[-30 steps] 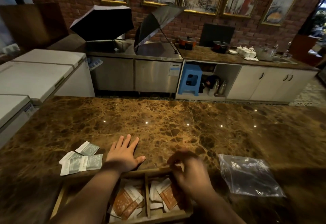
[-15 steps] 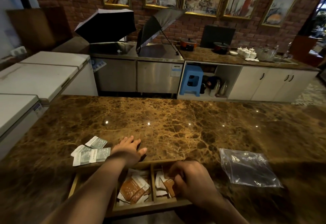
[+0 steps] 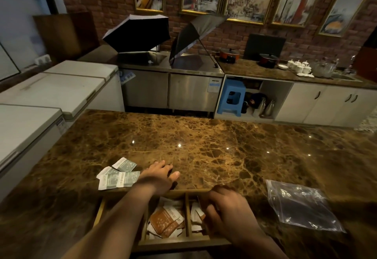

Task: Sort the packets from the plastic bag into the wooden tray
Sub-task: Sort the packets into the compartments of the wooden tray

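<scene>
My right hand [image 3: 226, 210] curls into the tray's [image 3: 179, 243] right compartment, hiding the packets [image 3: 196, 217] there; its grip I cannot tell. My left hand [image 3: 160, 178] lies flat, empty, on the table [image 3: 204, 146].

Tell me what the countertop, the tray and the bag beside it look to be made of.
Countertop: polished brown marble or a look-alike, veined, mirroring ceiling lights. Tray: light wood, matte, with thin dividers. Bag: thin clear plastic film, crinkled, glinting, counter visible through it.
</scene>
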Motion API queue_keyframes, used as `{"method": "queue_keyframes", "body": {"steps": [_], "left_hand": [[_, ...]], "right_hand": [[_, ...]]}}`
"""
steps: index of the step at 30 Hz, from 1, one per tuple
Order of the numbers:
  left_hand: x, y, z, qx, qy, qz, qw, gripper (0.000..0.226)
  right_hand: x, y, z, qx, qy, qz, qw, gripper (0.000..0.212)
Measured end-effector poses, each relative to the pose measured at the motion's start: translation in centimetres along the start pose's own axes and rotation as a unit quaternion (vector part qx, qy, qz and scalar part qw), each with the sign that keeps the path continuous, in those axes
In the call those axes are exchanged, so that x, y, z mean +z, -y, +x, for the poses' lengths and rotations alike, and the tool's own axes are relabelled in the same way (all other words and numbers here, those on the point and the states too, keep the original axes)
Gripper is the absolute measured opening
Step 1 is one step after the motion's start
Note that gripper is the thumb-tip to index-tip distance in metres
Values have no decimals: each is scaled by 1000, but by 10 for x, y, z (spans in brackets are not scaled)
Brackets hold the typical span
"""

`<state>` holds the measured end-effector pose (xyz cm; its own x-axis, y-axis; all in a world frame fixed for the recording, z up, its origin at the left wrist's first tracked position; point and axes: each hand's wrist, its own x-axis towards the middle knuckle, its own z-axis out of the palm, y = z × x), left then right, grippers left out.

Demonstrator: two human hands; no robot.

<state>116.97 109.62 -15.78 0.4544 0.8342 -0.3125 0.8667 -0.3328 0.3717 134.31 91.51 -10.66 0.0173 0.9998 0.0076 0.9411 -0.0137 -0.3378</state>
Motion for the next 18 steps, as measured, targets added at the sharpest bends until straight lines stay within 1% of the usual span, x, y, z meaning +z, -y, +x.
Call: {"method": "queue_keyframes", "body": {"steps": [2,5,8,11,13,16,18], "left_hand": [[-6,4,-3,14,-29,5,999,59],[-22,19,-11,18,-77,0,997,53],[-42,49,-24,-3,-123,-9,992,51],[-59,87,-36,-36,-147,-10,988,49],[-67,116,-43,-50,-161,-8,986,44],[-72,152,-52,-43,-176,3,983,34],[-73,171,-58,-21,-168,1,986,30]], "right_hand": [[-5,7,11,4,-10,10,1000,26],[-3,17,33,19,-11,32,999,28],[8,33,61,17,-3,55,998,30],[16,54,86,-19,3,62,998,29],[24,70,102,-34,1,67,997,28],[41,95,126,-31,37,26,998,33],[53,111,143,-17,57,37,998,32]]}}
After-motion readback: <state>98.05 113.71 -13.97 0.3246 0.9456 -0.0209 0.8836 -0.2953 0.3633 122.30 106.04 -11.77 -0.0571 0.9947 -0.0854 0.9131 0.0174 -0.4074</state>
